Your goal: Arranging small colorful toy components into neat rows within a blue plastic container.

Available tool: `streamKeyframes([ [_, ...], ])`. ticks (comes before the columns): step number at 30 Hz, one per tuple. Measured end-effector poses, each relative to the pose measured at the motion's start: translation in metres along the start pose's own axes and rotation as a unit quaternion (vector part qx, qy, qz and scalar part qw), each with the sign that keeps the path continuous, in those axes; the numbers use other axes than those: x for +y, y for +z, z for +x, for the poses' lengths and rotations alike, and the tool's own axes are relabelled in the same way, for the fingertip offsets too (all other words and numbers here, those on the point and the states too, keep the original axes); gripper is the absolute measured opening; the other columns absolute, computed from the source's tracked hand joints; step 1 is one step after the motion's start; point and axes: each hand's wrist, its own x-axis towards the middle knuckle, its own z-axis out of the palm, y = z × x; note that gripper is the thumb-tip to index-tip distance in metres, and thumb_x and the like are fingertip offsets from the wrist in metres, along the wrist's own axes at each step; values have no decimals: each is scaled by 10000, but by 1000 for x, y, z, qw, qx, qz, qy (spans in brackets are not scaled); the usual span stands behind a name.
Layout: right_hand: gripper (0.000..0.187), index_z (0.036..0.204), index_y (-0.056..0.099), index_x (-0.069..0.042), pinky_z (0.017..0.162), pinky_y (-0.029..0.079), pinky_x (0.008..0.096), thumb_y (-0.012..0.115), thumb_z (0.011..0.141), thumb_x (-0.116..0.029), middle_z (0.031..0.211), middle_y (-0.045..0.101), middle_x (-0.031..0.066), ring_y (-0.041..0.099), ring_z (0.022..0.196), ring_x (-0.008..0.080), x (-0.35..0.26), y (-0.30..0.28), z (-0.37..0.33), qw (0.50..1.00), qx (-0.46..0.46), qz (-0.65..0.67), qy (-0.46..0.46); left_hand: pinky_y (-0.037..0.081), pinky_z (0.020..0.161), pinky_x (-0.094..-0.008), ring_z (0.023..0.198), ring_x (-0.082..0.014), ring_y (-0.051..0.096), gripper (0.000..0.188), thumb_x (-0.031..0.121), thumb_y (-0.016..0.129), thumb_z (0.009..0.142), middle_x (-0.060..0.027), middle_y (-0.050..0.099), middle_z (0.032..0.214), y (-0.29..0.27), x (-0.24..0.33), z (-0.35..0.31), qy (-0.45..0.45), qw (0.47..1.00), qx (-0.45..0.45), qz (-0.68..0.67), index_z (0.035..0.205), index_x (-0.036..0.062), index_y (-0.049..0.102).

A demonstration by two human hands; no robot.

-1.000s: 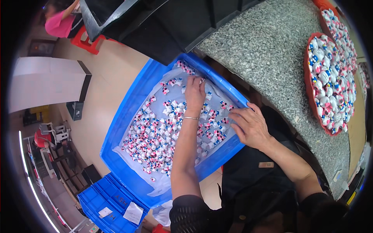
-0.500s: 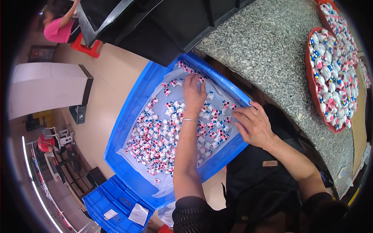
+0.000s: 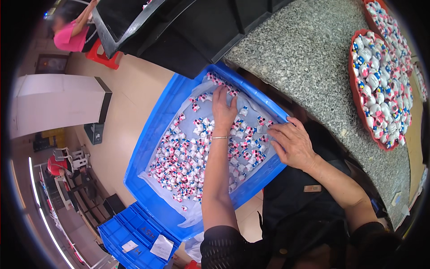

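Note:
A blue plastic bin (image 3: 148, 139), lined with a thin white sheet (image 3: 190, 216), holds many small white figurines (image 3: 179, 163) with pink and blue parts. My left hand (image 3: 224, 110), a bracelet at its wrist, reaches to the far end of the bin. Its thumb stands apart from the fingers, and the fingertips touch down among the figurines there; nothing shows in its grasp. At the bin's right rim rests my right hand (image 3: 293, 143), fingers stretched over the edge toward the nearest figurines, thumb apart. What lies under its fingertips is hidden.
On the right, a speckled stone counter (image 3: 286, 54) carries red trays (image 3: 354, 85) heaped with similar figurines. A black crate (image 3: 179, 40) overhangs the bin's far end. Folded blue crates (image 3: 130, 228) lie at lower left. A person in pink (image 3: 71, 36) is by a red stool (image 3: 103, 56).
The view has shifted slightly. Both hands keep nearly the same place and pose over the bin. At far left, the person in pink has changed posture a little.

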Motion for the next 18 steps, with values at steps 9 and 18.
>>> streamKeyframes([
  [9,303,1049,677,-60,1032,403,442,719,750,-85,1079,646,61,626,1016,218,3,2,-3,1000,10,14,2,477,902,-405,1041,-343,588,333,69,741,736,-155,611,1089,-18,15,-6,13,999,11,30,1048,26,633],
  [18,266,1039,682,-66,1041,399,433,713,776,-96,1071,651,48,627,997,208,4,4,-5,1000,19,16,2,494,780,-397,865,-298,618,286,81,703,743,-138,646,943,-15,44,-21,45,977,-154,142,1016,43,624],
])
